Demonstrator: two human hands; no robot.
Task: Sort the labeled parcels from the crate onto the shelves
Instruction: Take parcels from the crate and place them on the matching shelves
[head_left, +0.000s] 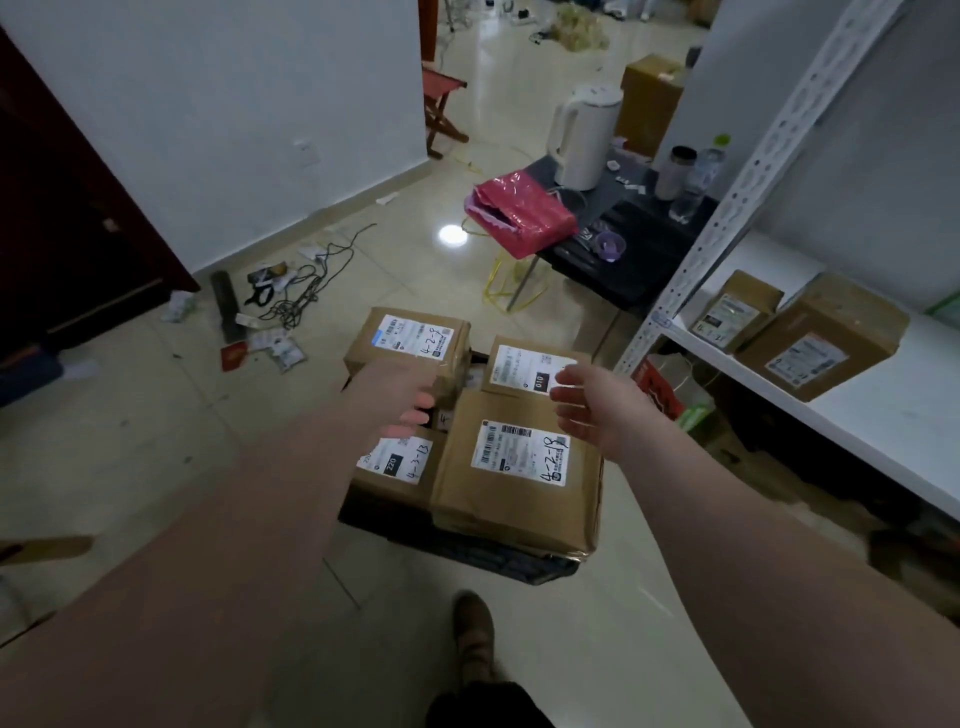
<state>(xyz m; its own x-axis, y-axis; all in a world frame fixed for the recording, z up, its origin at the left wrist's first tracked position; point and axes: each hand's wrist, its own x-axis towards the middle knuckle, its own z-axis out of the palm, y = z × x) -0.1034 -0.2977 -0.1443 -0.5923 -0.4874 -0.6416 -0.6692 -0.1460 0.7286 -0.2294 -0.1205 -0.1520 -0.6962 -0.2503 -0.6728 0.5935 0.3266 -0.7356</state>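
Head view: my left hand (402, 389) and right hand (597, 410) hover open over the crate (493, 561), gripping nothing. Four parcels (519, 467) lie in it; two boxes (821, 343) sit on the shelf (883, 415) right of the crate. I judge most of the sorting remains.

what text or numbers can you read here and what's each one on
"4-2-8": handwritten, far left parcel
"010": black tag, far right parcel
"4-2-18": handwritten, big near parcel
"4-3-13": handwritten, near left parcel
"220": black tag, same parcel
Printed small text and barcodes on every label, and the labels of the shelf parcels: too blurred to read.
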